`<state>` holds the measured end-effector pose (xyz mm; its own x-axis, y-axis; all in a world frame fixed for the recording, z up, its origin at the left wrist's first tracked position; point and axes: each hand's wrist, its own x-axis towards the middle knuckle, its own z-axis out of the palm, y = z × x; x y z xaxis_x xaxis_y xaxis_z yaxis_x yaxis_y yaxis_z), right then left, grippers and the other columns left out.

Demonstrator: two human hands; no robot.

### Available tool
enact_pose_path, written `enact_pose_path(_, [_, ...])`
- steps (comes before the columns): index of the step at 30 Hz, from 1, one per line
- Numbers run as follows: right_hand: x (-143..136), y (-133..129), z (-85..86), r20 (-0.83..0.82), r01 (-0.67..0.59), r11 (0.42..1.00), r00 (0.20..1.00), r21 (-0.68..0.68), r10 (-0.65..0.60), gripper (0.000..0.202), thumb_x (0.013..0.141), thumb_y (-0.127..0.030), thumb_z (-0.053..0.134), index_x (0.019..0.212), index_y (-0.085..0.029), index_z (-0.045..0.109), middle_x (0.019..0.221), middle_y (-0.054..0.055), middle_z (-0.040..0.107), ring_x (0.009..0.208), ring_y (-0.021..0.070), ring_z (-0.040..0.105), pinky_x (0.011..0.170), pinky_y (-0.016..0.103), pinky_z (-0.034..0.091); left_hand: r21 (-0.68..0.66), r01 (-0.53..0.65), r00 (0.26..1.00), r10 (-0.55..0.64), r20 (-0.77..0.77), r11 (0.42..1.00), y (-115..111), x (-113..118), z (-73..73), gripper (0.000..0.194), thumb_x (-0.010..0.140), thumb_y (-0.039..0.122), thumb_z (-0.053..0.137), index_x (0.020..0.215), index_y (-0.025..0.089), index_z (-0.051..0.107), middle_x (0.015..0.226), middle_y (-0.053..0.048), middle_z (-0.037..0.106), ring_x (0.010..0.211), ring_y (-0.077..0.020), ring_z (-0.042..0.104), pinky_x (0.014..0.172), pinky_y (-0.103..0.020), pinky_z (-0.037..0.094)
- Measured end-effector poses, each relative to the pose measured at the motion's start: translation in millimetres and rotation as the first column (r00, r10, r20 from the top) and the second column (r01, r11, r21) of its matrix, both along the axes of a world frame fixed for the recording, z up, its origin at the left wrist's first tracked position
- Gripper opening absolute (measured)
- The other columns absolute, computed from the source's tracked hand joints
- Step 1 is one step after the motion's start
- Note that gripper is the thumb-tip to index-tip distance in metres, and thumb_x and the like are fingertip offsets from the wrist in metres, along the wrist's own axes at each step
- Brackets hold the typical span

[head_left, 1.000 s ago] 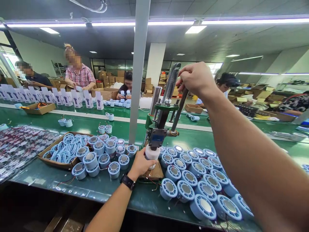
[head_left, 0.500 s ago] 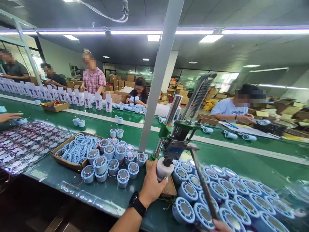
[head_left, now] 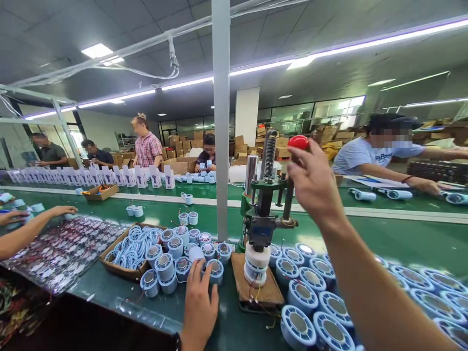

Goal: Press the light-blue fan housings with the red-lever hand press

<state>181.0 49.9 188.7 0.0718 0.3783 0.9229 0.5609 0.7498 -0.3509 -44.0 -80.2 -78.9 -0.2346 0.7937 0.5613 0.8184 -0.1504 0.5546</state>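
My right hand [head_left: 316, 178] is raised, its fingers closed round the top of the press lever [head_left: 288, 197] at the red ball knob [head_left: 299, 142]. Beneath the ram of the green hand press [head_left: 262, 226] a white head [head_left: 258, 254] rests over a light-blue and white round part [head_left: 255, 275] with thin wires. That part stands on a brown board [head_left: 239, 280]. Low at centre, my left hand [head_left: 200, 307] has its fingertips on a tilted light-blue round housing [head_left: 196, 253] at the front of a group of similar ones. The thumb side of the grip is partly hidden.
Many blue housings with metal discs [head_left: 302, 292] stand right of the press. A cardboard tray of blue rings [head_left: 133, 248] and a sheet of small parts [head_left: 73, 248] lie left. A grey post [head_left: 221, 122] rises behind. A co-worker's arm [head_left: 32, 234] reaches in; others work across.
My left hand has left the part under the press and moved left to the housings. My right hand and the lever have swung up from low right. The view has turned and levelled.
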Motion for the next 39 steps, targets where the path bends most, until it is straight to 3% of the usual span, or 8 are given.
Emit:
enact_pose_path(6, [-47.9,-70.0,-194.3,-0.260,-0.029,0.952,0.964,-0.304,-0.054,0.071,0.087,-0.047,0.057,0.148,-0.017,0.035,0.145,0.018,0.042,0.134,0.0344,0.043,0.110,0.056,0.037,0.043,-0.067,0.989,0.072,-0.131,0.997,-20.7,-30.0,-20.4,0.039,0.090,0.019,0.046,0.126,0.022,0.062,0.136,-0.012,0.056,0.130,-0.0323,0.050,0.105,-0.055,0.048])
enact_pose_path(10, [-63.4,-59.4,-257.1,-0.284,-0.111,0.812,0.956,-0.574,-0.070,0.096,0.079,-0.058,0.059,0.154,-0.014,0.019,0.149,0.021,0.039,0.137,0.0375,0.041,0.110,0.054,0.038,0.070,-0.058,0.991,0.066,-0.119,0.996,-15.8,-35.9,17.5,0.034,0.096,0.021,0.041,0.121,0.022,0.063,0.125,-0.011,0.061,0.120,-0.0267,0.057,0.100,-0.046,0.052])
enact_pose_path(13, [-65.7,-45.1,-263.5,-0.314,-0.181,0.742,0.948,-0.645,-0.043,0.093,0.076,-0.059,0.059,0.153,-0.019,0.025,0.142,0.017,0.050,0.129,0.0354,0.051,0.103,0.049,0.045,-0.089,-0.015,0.978,-0.004,-0.209,0.996,4.8,-45.7,57.2,0.035,0.096,0.016,0.038,0.122,0.018,0.062,0.123,-0.011,0.062,0.119,-0.0244,0.057,0.105,-0.043,0.048])
enact_pose_path(17, [-69.9,-46.3,-263.5,-0.380,-0.138,0.806,0.918,-0.576,-0.115,0.090,0.076,-0.062,0.060,0.149,-0.018,0.033,0.144,0.017,0.049,0.129,0.0353,0.052,0.104,0.048,0.044,-0.468,-0.069,0.844,-0.198,-0.498,0.881,33.4,-51.0,87.8,0.041,0.088,0.013,0.051,0.128,0.014,0.058,0.130,-0.012,0.060,0.124,-0.0284,0.051,0.108,-0.043,0.043])
enact_pose_path(24, [-71.4,-70.8,-272.9,-0.319,-0.059,0.888,0.942,-0.456,-0.102,0.071,0.086,-0.053,0.058,0.144,-0.016,0.040,0.139,0.018,0.053,0.124,0.0322,0.056,0.099,0.045,0.049,-0.594,-0.176,0.743,-0.290,-0.604,0.785,52.4,-35.2,95.1,0.045,0.075,0.019,0.069,0.119,0.012,0.062,0.120,-0.018,0.062,0.116,-0.0356,0.055,0.095,-0.047,0.049])
enact_pose_path(30, [-57.4,-130.9,-274.5,-0.152,-0.075,0.912,0.988,-0.403,0.014,0.052,0.091,-0.036,0.059,0.138,-0.020,0.043,0.132,0.013,0.057,0.120,0.0265,0.059,0.095,0.039,0.053,-0.608,-0.230,0.716,-0.291,-0.635,0.760,57.5,-19.9,105.0,0.040,0.074,0.007,0.065,0.113,0.012,0.062,0.114,-0.017,0.065,0.111,-0.0319,0.061,0.091,-0.039,0.050])
enact_pose_path(34, [-11.8,-165.7,-264.4,-0.120,-0.040,0.937,0.993,-0.347,-0.002,0.042,0.092,-0.031,0.058,0.132,-0.022,0.048,0.126,0.011,0.060,0.120,0.0263,0.058,0.097,0.041,0.051,-0.611,-0.207,0.711,-0.311,-0.630,0.764,54.6,-18.7,106.6,0.040,0.075,0.001,0.058,0.114,0.005,0.060,0.111,-0.022,0.065,0.108,-0.0354,0.063,0.088,-0.042,0.051])
enact_pose_path(39, [114.3,-166.7,-224.4,-0.209,0.438,0.815,0.818,-0.380,-0.536,0.057,0.088,-0.045,0.065,0.136,-0.017,0.050,0.130,0.014,0.055,0.117,0.0318,0.055,0.100,0.046,0.046,-0.612,-0.168,0.739,-0.312,-0.597,0.773,60.6,-36.8,103.8,0.040,0.079,0.009,0.056,0.118,0.000,0.058,0.106,-0.026,0.066,0.103,-0.0392,0.064,0.085,-0.045,0.051])
